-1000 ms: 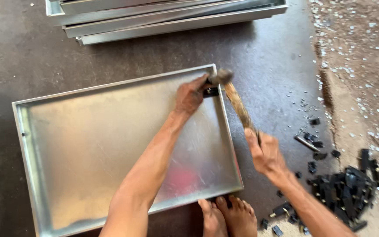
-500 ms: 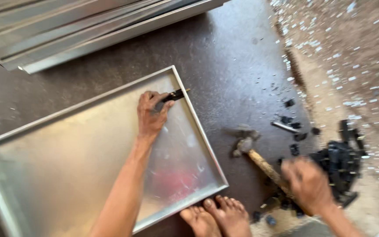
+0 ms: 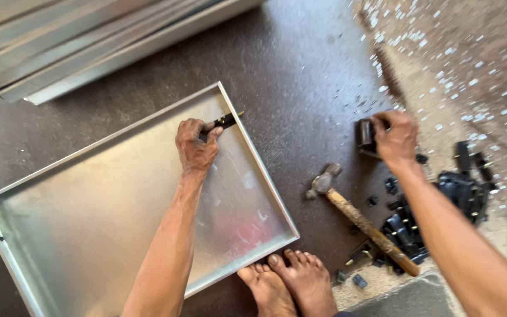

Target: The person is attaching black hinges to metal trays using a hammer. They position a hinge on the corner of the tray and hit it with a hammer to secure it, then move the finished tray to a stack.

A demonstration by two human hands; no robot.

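Fig.: A small black metal clip-like fitting (image 3: 225,122) was held against the right rim of a shallow rectangular galvanised sheet-metal tray (image 3: 89,235), near its far corner, w/ one end projecting over the rim; it was apparently kept there so as to stay seated on the edge. The left hand (image 3: 195,145) was closed on it, thumb & fingers pinched, wrist resting inside the tray, forearm extended straight. The right hand (image 3: 395,138) was curled around a second dark blocky piece (image 3: 365,136) on the floor, arm reaching outward, beside a heap of similar black parts (image 3: 462,191). A wooden-handled ball-peen hammer (image 3: 359,220) lay ungripped on the dark floor (image 3: 300,70) betw. tray & heap, within reach. Two bare feet (image 3: 289,285) were set at the tray's near corner, possibly steadying it. Stacked tray blanks (image 3: 89,41) lay beyond.
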